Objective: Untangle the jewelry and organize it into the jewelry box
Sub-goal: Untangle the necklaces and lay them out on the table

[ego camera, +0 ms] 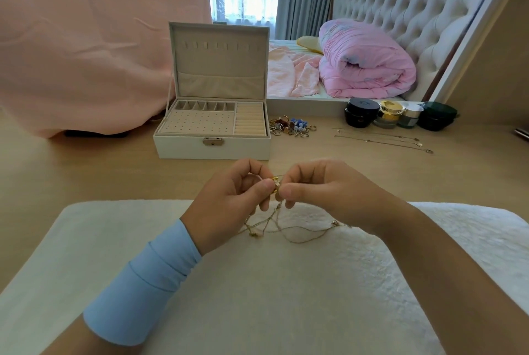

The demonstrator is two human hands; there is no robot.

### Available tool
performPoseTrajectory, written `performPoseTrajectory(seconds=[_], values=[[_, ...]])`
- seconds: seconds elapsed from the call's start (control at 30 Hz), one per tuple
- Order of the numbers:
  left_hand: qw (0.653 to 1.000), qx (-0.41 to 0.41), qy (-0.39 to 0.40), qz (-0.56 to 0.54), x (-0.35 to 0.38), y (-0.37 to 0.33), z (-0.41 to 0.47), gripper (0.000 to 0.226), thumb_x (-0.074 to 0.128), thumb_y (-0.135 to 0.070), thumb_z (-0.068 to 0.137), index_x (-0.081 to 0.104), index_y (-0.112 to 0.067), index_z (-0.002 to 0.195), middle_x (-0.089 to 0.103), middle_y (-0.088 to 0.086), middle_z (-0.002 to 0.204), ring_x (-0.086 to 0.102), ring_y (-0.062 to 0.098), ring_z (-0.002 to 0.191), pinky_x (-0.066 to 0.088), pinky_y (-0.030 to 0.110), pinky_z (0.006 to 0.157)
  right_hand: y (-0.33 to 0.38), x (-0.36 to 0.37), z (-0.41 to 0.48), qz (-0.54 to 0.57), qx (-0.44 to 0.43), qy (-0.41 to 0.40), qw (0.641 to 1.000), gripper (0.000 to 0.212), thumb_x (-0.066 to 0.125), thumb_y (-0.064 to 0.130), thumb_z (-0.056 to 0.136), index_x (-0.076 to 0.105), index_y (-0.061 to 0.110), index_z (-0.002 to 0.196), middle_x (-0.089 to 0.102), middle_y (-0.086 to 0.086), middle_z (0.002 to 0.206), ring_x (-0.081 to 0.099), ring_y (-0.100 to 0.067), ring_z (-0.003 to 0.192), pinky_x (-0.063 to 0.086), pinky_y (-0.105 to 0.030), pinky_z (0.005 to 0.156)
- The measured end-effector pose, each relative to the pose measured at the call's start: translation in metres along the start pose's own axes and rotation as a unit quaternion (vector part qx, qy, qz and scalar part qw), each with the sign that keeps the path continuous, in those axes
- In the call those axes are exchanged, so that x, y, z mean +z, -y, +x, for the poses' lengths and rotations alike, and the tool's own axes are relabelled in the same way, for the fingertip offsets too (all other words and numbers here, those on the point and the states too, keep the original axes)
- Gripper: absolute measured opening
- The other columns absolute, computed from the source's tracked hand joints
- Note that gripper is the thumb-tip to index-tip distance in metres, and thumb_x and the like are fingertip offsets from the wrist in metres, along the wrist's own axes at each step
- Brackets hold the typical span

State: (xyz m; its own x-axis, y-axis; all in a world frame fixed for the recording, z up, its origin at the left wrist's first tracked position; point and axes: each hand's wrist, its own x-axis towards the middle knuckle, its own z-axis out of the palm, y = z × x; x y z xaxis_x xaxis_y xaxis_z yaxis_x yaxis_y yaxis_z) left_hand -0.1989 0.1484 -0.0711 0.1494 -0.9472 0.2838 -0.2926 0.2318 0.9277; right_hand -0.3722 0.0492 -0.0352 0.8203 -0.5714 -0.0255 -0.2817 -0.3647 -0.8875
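My left hand and my right hand meet above a white fluffy towel, both pinching a small gold ring-like piece at the top of a tangle of thin gold chains. The chains hang from the fingers and trail onto the towel toward the right. A white jewelry box stands open on the wooden table behind the hands, its compartments and lid pocket bare. To the right of the box lies a pile of small earrings and charms. Further right, thin chains lie stretched out straight.
Several cosmetic jars stand at the back right beside a mirror reflecting a bed and pink quilt. A pink cloth hangs over something at the back left. A dark object pokes in at the right edge.
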Motion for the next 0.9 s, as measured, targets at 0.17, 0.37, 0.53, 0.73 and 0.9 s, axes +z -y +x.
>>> performPoseTrajectory(seconds=[0.17,0.37,0.53,0.73,0.9], values=[[1.000,-0.017,0.005,-0.025,-0.003,-0.002,0.001,0.012,0.057,-0.024,0.089,0.060,-0.012,0.088,0.042,-0.003,0.057,0.037,0.012,0.054,0.035,0.020,0.053,-0.005,0.004,0.007,0.142,0.022,0.033,0.989,0.029,0.046,0.028,0.084,0.060,0.003,0.084,0.068,-0.005,0.082,0.063,-0.020,0.083,0.052,-0.037,0.086],[0.997,-0.042,-0.016,-0.065,-0.010,-0.006,0.001,0.007,0.056,-0.013,0.095,0.058,-0.010,0.089,0.046,0.009,0.061,0.043,0.018,0.056,0.045,0.030,0.067,-0.012,0.004,0.006,0.235,-0.023,0.027,0.971,0.036,0.044,0.026,0.092,0.055,-0.002,0.072,0.060,-0.013,0.072,0.060,-0.027,0.078,0.054,-0.036,0.086],[0.992,-0.050,-0.031,-0.109,-0.018,-0.010,0.001,0.004,0.055,-0.012,0.091,0.056,-0.010,0.089,0.035,-0.002,0.052,0.031,0.012,0.044,0.041,0.025,0.044,-0.013,-0.002,0.006,0.246,-0.024,-0.004,0.969,0.016,0.060,0.018,0.086,0.055,0.014,0.071,0.045,-0.004,0.062,0.041,-0.018,0.052,0.046,-0.032,0.055],[0.998,0.013,-0.060,-0.022,-0.026,-0.014,0.001,0.011,0.055,-0.021,0.090,0.056,-0.010,0.090,0.035,0.001,0.056,0.028,0.009,0.044,0.028,0.014,0.041,-0.016,0.002,0.008,-0.022,-0.047,-0.177,0.983,0.027,0.074,0.001,0.085,0.061,0.022,0.075,0.058,0.003,0.070,0.049,-0.014,0.061,0.049,-0.027,0.063],[0.998,-0.007,-0.057,-0.006,-0.032,-0.012,0.000,0.009,0.048,-0.005,0.097,0.052,-0.007,0.090,0.040,-0.005,0.053,0.034,0.002,0.042,0.031,0.009,0.042,-0.018,0.007,0.010,-0.095,-0.052,-0.258,0.960,0.007,0.065,0.017,0.097,0.068,0.022,0.092,0.062,0.022,0.065,0.048,-0.003,0.041,0.039,-0.012,0.047]])
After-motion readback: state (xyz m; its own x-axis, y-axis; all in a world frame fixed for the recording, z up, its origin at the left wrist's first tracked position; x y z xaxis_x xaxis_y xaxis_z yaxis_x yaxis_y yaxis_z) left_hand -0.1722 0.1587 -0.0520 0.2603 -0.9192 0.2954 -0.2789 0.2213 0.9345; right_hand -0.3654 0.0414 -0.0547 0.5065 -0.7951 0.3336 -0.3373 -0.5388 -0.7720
